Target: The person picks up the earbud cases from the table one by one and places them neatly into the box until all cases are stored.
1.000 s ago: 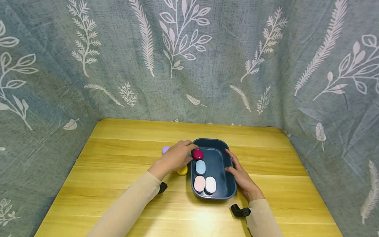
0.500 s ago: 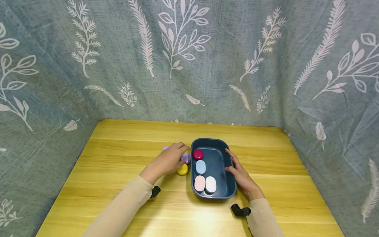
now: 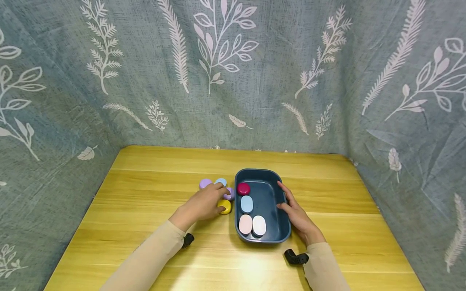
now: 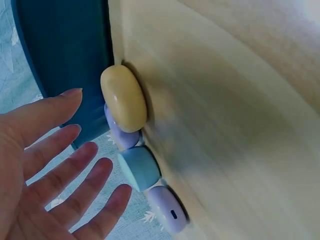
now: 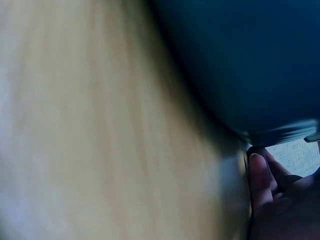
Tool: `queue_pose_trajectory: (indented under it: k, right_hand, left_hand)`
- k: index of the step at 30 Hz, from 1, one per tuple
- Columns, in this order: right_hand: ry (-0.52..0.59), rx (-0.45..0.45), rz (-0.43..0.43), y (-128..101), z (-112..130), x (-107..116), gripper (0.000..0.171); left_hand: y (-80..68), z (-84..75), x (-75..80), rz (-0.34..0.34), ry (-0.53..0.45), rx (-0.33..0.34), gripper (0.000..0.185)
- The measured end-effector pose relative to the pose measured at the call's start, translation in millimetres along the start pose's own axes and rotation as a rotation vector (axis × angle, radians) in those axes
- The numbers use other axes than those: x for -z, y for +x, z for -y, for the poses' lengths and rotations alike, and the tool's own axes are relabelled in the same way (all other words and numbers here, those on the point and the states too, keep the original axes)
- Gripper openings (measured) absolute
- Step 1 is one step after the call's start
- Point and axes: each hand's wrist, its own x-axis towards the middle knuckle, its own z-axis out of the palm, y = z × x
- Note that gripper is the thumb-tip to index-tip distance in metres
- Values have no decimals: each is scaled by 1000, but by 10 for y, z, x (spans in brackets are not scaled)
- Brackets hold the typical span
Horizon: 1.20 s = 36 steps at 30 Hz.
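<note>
Left hand: fingers spread and slightly bent, holding nothing. It reaches over the yellow piece; the thumb overlaps that piece in the head view, yet the left wrist view shows a gap, so it is apparently not touching. Around the fingertips on the table lie the near purple piece, just beside the bin, then the sky-blue piece and the far purple piece. This cluster probably sits by the bin so that each piece is a short reach away.

Right hand grips the bin's right wall, thumb over the rim, fingers outside, likely to steady it. Inside, the red piece and the pale blue piece follow the left wall; the pink piece and the white piece stand side by side at the near end, perhaps to save room.

Compared with a second ago, the left hand is back from the bin's left rim, uncovering the sky-blue piece and more of the near purple one. The right hand and the bin's contents are unchanged.
</note>
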Motion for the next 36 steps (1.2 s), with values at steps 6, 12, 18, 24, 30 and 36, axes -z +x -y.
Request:
queue_pose_trajectory:
  k: [6, 12, 18, 24, 30, 36]
  right_hand:
    - [4, 6, 2, 8, -11, 11, 74]
    - [5, 12, 8, 3, -8, 13, 74]
    - [4, 6, 6, 5, -8, 17, 75]
    - [1, 14, 3, 10, -12, 18, 75]
    - [6, 15, 2, 12, -12, 17, 75]
    - [2, 5, 2, 8, -2, 20, 75]
  left_hand:
    - [0, 10, -64, 16, 26, -10, 42]
    - [-3, 5, -111, 25, 35, -18, 40]
    - [-4, -10, -131, 31, 41, -27, 37]
    - [9, -30, -151, 27, 76, -41, 33]
    - [21, -59, -164, 13, 102, -53, 30]
    - [24, -56, -194, 12, 120, -49, 28]
